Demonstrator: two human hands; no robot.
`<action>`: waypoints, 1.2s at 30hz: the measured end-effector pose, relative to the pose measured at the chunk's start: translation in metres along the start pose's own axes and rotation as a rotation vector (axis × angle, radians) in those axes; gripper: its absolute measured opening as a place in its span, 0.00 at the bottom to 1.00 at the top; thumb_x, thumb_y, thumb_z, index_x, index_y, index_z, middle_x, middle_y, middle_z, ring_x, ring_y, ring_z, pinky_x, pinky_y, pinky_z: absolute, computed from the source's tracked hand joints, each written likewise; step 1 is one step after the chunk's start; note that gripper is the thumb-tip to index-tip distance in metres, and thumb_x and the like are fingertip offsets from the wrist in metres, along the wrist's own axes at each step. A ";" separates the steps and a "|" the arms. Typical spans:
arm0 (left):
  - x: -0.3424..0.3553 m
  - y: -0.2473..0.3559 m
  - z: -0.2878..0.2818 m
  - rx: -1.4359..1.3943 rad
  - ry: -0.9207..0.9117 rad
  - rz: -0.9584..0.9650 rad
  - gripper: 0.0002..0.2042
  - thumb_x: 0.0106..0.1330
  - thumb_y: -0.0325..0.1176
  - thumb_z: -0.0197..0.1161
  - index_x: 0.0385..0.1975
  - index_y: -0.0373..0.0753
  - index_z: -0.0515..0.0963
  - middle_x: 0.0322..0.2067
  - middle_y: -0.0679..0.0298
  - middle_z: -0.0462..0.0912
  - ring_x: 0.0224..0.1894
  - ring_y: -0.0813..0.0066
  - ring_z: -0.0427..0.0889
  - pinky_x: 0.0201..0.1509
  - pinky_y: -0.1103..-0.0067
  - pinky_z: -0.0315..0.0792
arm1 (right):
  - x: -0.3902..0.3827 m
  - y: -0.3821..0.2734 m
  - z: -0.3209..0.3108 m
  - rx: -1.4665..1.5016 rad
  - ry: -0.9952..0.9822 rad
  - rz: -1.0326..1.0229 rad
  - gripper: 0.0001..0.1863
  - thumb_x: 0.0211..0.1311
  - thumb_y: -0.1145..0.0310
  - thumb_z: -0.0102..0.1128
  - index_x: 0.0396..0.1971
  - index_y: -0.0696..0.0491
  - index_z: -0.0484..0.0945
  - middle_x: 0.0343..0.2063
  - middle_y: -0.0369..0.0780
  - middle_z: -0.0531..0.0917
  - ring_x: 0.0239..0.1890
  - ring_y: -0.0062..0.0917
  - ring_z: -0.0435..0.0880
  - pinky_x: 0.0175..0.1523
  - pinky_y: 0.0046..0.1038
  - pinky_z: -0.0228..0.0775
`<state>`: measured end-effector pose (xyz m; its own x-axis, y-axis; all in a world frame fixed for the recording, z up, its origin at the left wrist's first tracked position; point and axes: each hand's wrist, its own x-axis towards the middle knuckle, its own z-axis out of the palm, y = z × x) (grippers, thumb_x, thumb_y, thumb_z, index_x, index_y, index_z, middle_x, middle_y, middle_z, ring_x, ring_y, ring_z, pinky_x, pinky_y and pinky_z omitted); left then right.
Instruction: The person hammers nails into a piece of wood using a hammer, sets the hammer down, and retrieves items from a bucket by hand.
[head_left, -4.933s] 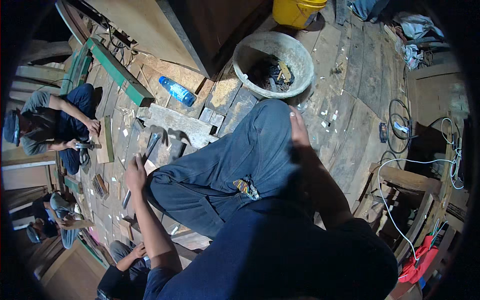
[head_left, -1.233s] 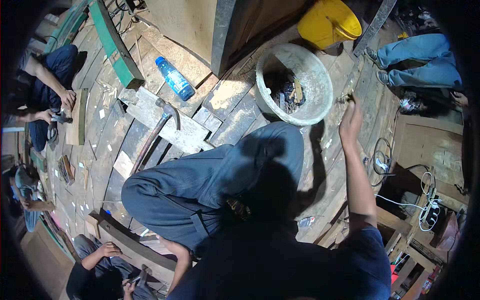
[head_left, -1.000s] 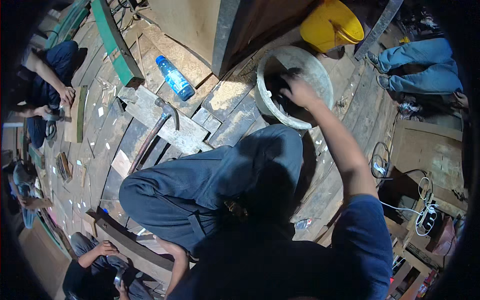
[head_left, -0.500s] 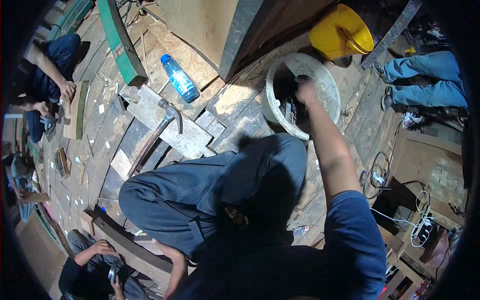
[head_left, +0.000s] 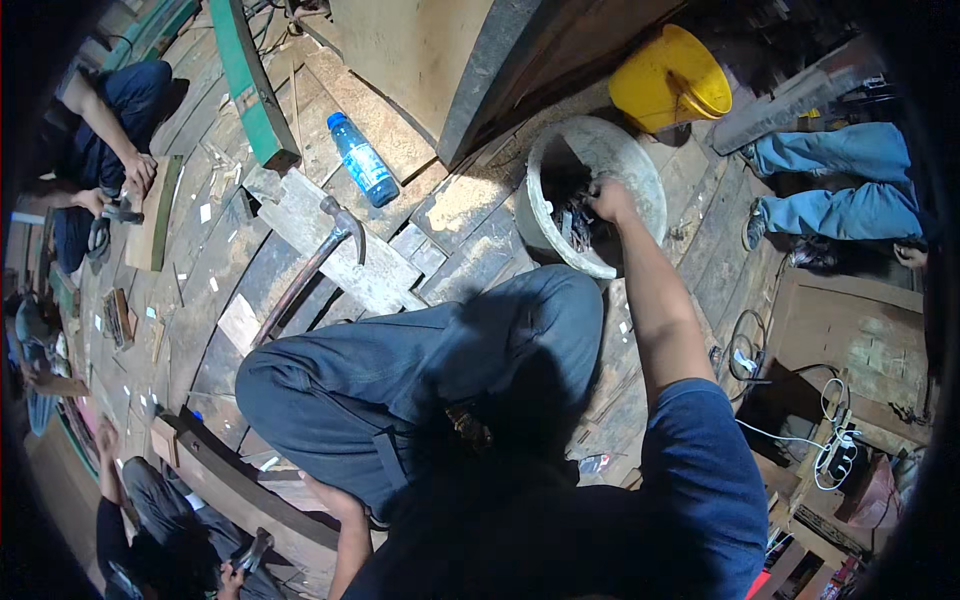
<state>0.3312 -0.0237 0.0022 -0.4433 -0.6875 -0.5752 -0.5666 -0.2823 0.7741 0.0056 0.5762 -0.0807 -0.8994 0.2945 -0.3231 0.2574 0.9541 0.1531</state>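
My right hand (head_left: 612,202) reaches down into a whitish, stained bucket (head_left: 648,180) at the right. Its fingers are closed at a heap of dark, thin scraps (head_left: 573,218); what they pinch is too small to make out. My left hand (head_left: 338,500) is low beside my folded leg, next to a long curved wooden beam (head_left: 270,510). Its visible fingers are stretched out, the rest hidden by the leg. In front of my knees a claw hammer (head_left: 325,245) lies across a pale, worn board (head_left: 375,265), touched by neither hand.
A blue-capped water bottle (head_left: 362,160) lies beyond the hammer, near a green-painted beam (head_left: 250,90). A yellow bucket (head_left: 665,85) stands behind the whitish one. Co-workers sit at the left, one with a hammer (head_left: 122,212), another with a hammer (head_left: 256,548). White cables (head_left: 835,440) lie at right.
My right hand stays in the bucket, now showing more clearly over the scraps. At lower left, a co-worker's hand has lifted away and the hammer has shifted. My left hand has barely moved.
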 end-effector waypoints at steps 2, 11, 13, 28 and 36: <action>-0.007 0.012 0.008 -0.014 -0.011 -0.001 0.35 0.73 0.56 0.35 0.65 0.27 0.55 0.65 0.51 0.59 0.64 0.59 0.62 0.67 0.72 0.55 | -0.009 0.011 -0.003 0.509 0.068 -0.182 0.11 0.48 0.64 0.65 0.30 0.54 0.80 0.28 0.45 0.83 0.34 0.38 0.82 0.39 0.34 0.72; 0.018 -0.021 -0.012 -0.220 -0.129 0.047 0.29 0.74 0.49 0.33 0.61 0.28 0.62 0.60 0.54 0.66 0.60 0.61 0.66 0.66 0.72 0.56 | -0.068 0.029 -0.058 1.321 -0.049 -0.182 0.08 0.57 0.68 0.66 0.30 0.56 0.77 0.25 0.33 0.79 0.29 0.16 0.76 0.36 0.21 0.69; 0.014 -0.014 -0.004 -0.203 -0.164 0.048 0.31 0.73 0.52 0.33 0.62 0.30 0.60 0.61 0.54 0.65 0.60 0.60 0.66 0.66 0.72 0.56 | -0.078 0.033 -0.079 1.409 0.028 -0.142 0.11 0.62 0.63 0.61 0.33 0.57 0.78 0.26 0.34 0.80 0.29 0.17 0.78 0.38 0.21 0.70; 0.000 -0.002 0.003 -0.184 -0.125 0.034 0.30 0.74 0.50 0.34 0.63 0.28 0.58 0.62 0.52 0.64 0.62 0.60 0.64 0.67 0.72 0.55 | -0.124 0.006 -0.121 2.115 -0.127 -0.217 0.15 0.69 0.63 0.51 0.46 0.57 0.76 0.35 0.39 0.80 0.38 0.26 0.78 0.50 0.30 0.72; -0.017 0.018 0.013 -0.234 -0.118 -0.003 0.31 0.73 0.51 0.35 0.64 0.28 0.56 0.63 0.52 0.61 0.63 0.59 0.63 0.67 0.72 0.55 | -0.149 -0.022 -0.134 2.600 -0.270 -0.328 0.09 0.62 0.72 0.53 0.41 0.57 0.76 0.48 0.50 0.77 0.57 0.44 0.73 0.65 0.46 0.62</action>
<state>0.3201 -0.0085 0.0223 -0.5276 -0.6072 -0.5941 -0.3984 -0.4408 0.8043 0.0871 0.5043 0.0890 -0.9836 0.0320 -0.1774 0.0740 -0.8257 -0.5592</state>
